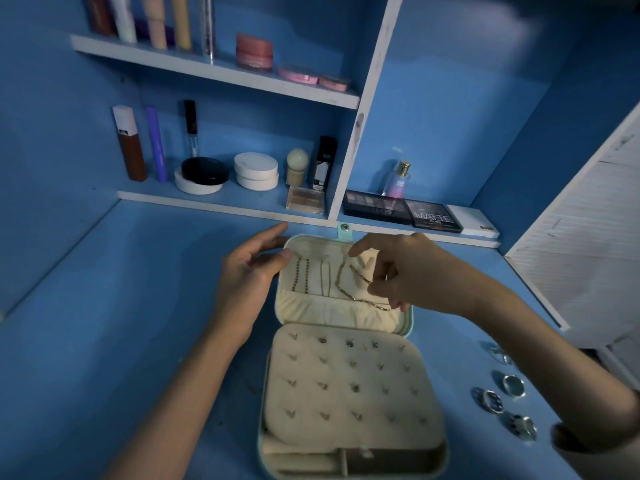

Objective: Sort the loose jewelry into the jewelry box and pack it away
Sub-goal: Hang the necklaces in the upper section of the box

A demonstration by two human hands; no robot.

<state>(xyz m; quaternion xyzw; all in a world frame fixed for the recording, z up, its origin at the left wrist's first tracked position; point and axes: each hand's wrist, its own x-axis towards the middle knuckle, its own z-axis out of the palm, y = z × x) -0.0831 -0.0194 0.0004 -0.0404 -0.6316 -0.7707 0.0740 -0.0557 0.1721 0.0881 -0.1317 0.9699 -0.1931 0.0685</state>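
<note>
An open mint jewelry box (408, 323) with cream lining lies on the blue desk. Its lid half holds a beaded necklace (300, 274) and a thin chain beside it. A gold link chain (346, 289) drapes across the lid, and my right hand (405, 275) pinches it at the lid's right side. My left hand (251, 275) rests against the lid's left edge with fingers relaxed. The near half is a cream earring panel (346, 386) with several small studs. Several silver rings (498, 396) lie loose on the desk to the right of the box.
Shelves behind the box carry cosmetics: bottles, round jars (256, 171), a perfume bottle (398, 180) and dark eyeshadow palettes (401, 209). A white slatted panel (588, 244) stands at the right. The blue desk (138, 306) spreads to the left of the box.
</note>
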